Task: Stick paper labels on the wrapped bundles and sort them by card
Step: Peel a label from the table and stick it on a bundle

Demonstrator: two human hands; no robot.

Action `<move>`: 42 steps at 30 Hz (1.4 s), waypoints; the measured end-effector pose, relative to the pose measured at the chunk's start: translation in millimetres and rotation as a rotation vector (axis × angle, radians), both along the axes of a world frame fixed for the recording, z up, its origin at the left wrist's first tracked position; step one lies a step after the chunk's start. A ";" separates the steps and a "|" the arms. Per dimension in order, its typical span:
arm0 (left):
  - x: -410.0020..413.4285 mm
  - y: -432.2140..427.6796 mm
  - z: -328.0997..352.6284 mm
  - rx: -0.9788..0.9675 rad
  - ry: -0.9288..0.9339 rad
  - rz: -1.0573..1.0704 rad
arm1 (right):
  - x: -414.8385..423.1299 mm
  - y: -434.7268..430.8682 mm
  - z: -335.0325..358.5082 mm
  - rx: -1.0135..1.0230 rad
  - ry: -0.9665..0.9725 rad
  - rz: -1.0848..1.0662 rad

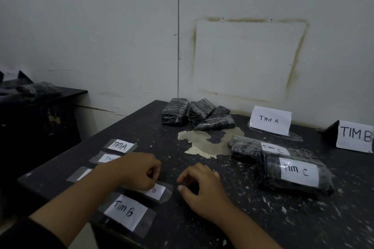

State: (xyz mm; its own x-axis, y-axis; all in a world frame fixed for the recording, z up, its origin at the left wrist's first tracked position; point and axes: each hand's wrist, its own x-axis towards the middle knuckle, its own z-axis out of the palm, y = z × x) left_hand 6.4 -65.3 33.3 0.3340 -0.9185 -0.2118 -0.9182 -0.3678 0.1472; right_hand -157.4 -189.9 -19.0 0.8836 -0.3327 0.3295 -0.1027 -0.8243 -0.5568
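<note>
Wrapped bundles (269, 172), black glossy plastic, two labelled Tim C

The left hand (139, 170) covers most of one label (156, 190), so only a B shows. Another label (107, 158) shows just Tim. The TIM B card (355, 136) runs off the right edge

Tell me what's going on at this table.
A person is mid-labelling. Their left hand pinches a taped label ending in B, one of a row stuck along the table edge; the right hand hovers beside it, holding nothing. Two bundles already wear Tim C labels, a pile of unlabelled bundles waits at the back, and the TIM A card and TIM B card stand on the right.
</note>
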 end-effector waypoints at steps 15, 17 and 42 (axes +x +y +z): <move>10.3 2.9 11.8 0.083 0.154 0.033 | -1.2 0.3 2.2 0.049 -0.009 0.003; 13.3 6.3 17.1 0.064 0.228 0.074 | -1.7 1.2 2.8 0.090 -0.032 0.005; -22.8 -85.7 54.7 -0.174 0.133 -0.103 | -0.1 -38.1 40.6 0.496 -0.193 -0.214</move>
State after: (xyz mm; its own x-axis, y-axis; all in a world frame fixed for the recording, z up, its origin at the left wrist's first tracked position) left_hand -16.4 -151.0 88.0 0.2167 -0.9727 -0.0828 -0.9177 -0.2319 0.3225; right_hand -157.5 -228.0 21.5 0.7187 -0.6536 0.2372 -0.0969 -0.4320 -0.8967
